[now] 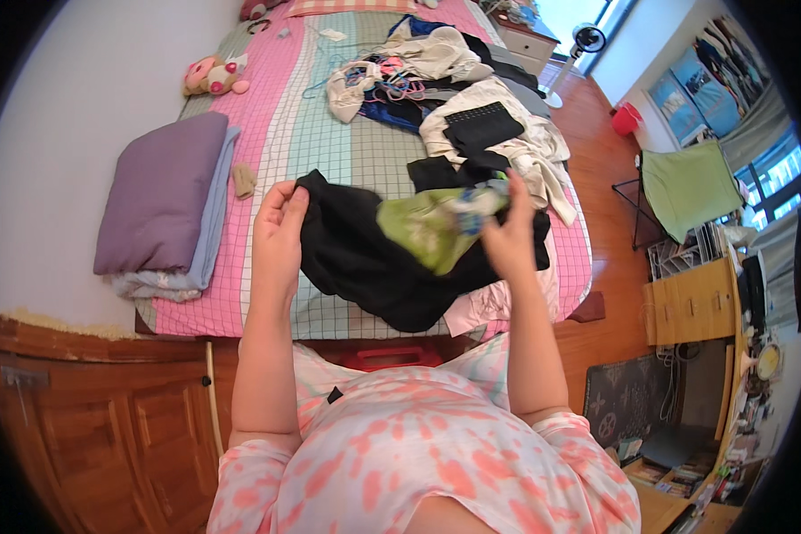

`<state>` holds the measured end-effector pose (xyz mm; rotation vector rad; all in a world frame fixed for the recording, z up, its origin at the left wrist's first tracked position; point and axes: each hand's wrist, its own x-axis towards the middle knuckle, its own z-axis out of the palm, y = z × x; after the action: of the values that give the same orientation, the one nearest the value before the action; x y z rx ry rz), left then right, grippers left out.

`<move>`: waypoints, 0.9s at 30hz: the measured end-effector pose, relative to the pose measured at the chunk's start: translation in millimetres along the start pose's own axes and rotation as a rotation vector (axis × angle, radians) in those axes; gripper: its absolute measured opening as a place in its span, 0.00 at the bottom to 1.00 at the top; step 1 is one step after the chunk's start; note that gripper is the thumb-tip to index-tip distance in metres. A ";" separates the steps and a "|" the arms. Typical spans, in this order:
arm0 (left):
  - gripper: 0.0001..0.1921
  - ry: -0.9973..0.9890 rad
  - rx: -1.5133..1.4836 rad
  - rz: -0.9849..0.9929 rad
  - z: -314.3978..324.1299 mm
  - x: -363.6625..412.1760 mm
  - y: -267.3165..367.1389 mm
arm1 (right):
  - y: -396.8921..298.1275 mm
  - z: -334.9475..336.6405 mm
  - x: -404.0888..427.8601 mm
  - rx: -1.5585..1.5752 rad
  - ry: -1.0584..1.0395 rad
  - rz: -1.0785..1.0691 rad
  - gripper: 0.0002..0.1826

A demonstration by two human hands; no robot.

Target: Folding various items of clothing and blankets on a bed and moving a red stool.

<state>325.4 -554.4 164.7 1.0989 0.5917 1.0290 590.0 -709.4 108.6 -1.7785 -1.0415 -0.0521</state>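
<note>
My left hand [282,217] pinches a corner of a black cloth garment [400,287] between thumb and fingers, holding it up over the near part of the bed. My right hand [515,233] is blurred at the garment's right side, beside a green patterned cloth [430,227] with blue and white parts, which lies against the black fabric. Whether the right fingers grip either cloth cannot be told. Beyond them, a black garment with rows of small holes [486,125] lies on a cream garment [440,127]. A pink garment [487,307] shows beneath, near the bed's front edge.
A folded purple quilt [167,193] lies at the left on the checked bedsheet [274,147], near a small tan cloth [243,181] and a plush toy [213,75]. White bras [440,53] and tangled straps are heaped farther back. A green folding chair [691,187] stands at the right.
</note>
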 end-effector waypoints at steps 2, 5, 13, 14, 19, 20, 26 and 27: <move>0.08 -0.046 -0.003 -0.031 11.3 -6.3 -1.6 | -29.4 12.0 -14.7 -0.042 -0.204 -0.248 0.51; 0.09 -0.269 0.060 -0.118 24.3 -17.8 -9.0 | -69.6 36.0 -42.0 0.363 -0.704 0.156 0.68; 0.14 -0.275 -0.373 0.018 29.4 -22.2 15.7 | -8.7 116.5 -79.0 -0.161 -0.685 0.002 0.22; 0.16 -0.278 -0.397 -0.001 7.0 -15.0 14.8 | -9.2 103.1 -65.8 -0.213 -0.673 0.009 0.19; 0.21 -0.100 -0.469 0.003 -44.4 5.3 19.3 | 8.2 -6.0 -8.1 0.192 -0.369 0.232 0.09; 0.21 -0.005 -0.062 0.003 -60.8 16.3 2.2 | -2.7 -19.9 -1.1 0.271 -0.350 0.227 0.09; 0.61 -0.310 0.755 0.395 23.5 -10.1 -61.9 | -46.8 -48.7 4.4 0.512 -0.232 0.208 0.14; 0.69 -0.521 0.783 0.342 52.2 -26.6 -58.3 | -50.8 -48.8 2.0 0.638 -0.215 0.332 0.15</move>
<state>378.4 -606.3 128.3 2.1352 0.3828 0.7416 577.7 -741.3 170.2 -1.3556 -0.7762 0.6228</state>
